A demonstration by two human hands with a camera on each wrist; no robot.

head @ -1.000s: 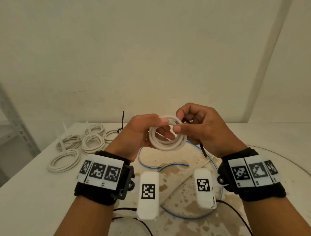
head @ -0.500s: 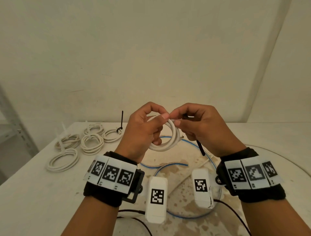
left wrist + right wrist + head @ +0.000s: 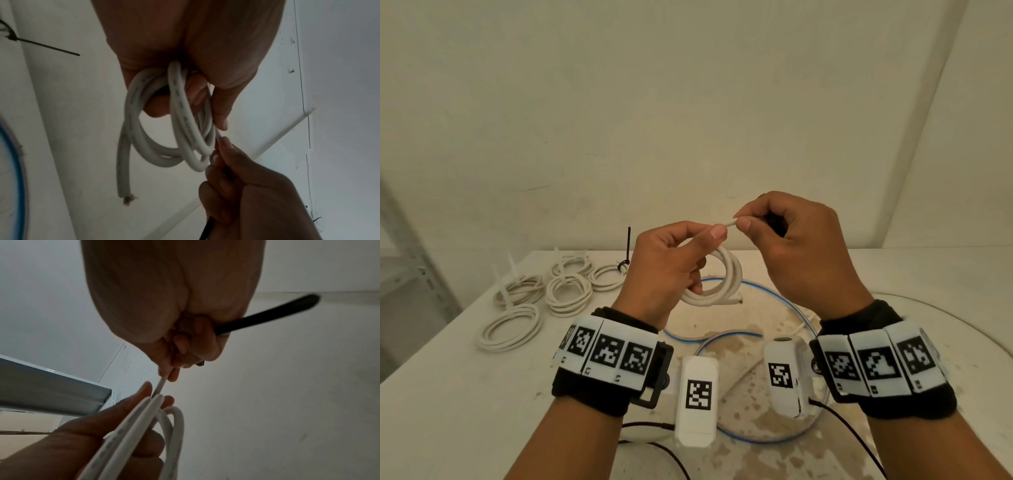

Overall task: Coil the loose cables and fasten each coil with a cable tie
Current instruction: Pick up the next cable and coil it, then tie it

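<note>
The left hand [image 3: 667,263] holds a white cable coil [image 3: 717,284] up in the air above the table [image 3: 448,394], between the two hands. Its grip is closed around the top of the coil, with thumb and fingers wrapped over the loops. The coil hangs down from the hand like a ring standing on its edge. One loose end [image 3: 123,178] points down toward the table, and its tip looks frayed.

The right hand [image 3: 801,253] is just beside the left. Its thumb and first finger pinch the other cable end [image 3: 731,222], a short straight bit that runs sideways between the two hands. The rest of this hand is curled around a black cable tie [image 3: 267,314]. The tie is long and thin and sticks out of the fist.

Far to the left on the table lie five finished coils [image 3: 568,291], flat and close together. A thin blue cable [image 3: 756,438] curves on the table under the hands.
</note>
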